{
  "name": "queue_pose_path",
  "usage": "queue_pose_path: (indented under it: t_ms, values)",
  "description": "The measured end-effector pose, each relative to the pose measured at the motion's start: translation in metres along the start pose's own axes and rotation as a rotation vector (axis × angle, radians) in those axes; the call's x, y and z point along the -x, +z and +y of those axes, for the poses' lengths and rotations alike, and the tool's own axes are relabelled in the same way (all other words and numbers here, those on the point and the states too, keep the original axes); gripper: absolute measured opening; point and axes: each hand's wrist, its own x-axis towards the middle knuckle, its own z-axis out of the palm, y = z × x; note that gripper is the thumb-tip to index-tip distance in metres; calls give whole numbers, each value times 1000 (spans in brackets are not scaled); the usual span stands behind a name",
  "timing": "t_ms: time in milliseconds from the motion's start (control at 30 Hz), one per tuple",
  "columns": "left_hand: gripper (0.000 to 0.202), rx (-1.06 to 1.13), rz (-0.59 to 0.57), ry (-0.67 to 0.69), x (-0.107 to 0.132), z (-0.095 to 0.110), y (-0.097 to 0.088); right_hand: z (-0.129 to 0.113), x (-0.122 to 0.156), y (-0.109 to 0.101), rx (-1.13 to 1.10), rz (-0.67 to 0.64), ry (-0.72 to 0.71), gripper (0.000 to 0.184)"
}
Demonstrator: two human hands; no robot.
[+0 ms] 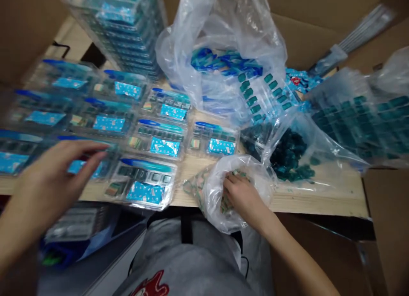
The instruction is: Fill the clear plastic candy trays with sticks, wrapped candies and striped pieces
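My left hand (60, 168) hovers over the clear plastic trays at the left, thumb and fingers stretched forward with a slight gap between the tips. I see nothing between them. Below it is a blister tray (87, 168) with a blue packet, partly covered by the hand. My right hand (241, 193) reaches into an open plastic bag (215, 195) of small green-and-tan striped pieces (227, 204). Its fingers curl in among the pieces, and their tips are hidden. Nearest the table edge lies another blister tray (145, 183) with a blue pen-like stick, a blue packet and a striped block.
A tall stack of filled trays (128, 36) stands at the back left. Behind the right hand are a large bag (223, 23) of blue sticks, a bag of dark green pieces (287, 155) and more green pieces in plastic (361, 125). Cardboard (306, 36) borders the wooden table (332, 200).
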Motion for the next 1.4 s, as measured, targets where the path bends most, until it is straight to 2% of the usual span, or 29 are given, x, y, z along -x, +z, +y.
queue_pose_path:
  t_ms: [100, 233, 533, 633, 700, 767, 833, 900, 1100, 1200, 1300, 1400]
  values:
    - [12, 23, -113, 182, 1, 37, 13, 0, 0, -3, -10, 0, -2, 32]
    - [14, 114, -192, 259, 6, 71, 24, 0, 0, -5, -29, 15, -1, 35]
    - [17, 209, -241, 235, 14, 95, 33, 11, 5, -5, -198, 124, -19, 30]
    - [19, 296, -256, 241, 15, 110, 38, 22, 18, -4, -321, 203, -46, 18]
    - [20, 386, -277, 254, 16, 125, 44, 27, 28, -4, -486, 300, -65, 10]
    - [20, 493, -326, 254, 17, 142, 52, 27, 39, -4, -812, 439, -85, 7]
    - [20, 588, -389, 229, 19, 158, 61, 24, 48, -4, -1170, 551, -87, 10]
    - [18, 665, -438, 197, 23, 170, 70, 18, 55, -5, -1372, 609, -65, 13]
    - [20, 744, -491, 137, 32, 179, 86, 5, 58, -1, -1515, 711, -59, 21]
    - [17, 705, -403, 202, 31, 180, 88, 2, 58, 2, -1452, 755, -93, 29]
    - [21, 623, -279, 333, 29, 182, 89, -2, 59, 3, -1334, 871, -99, 32]
    - [23, 602, -256, 375, 29, 181, 88, -5, 61, 2, -1312, 932, -84, 31]
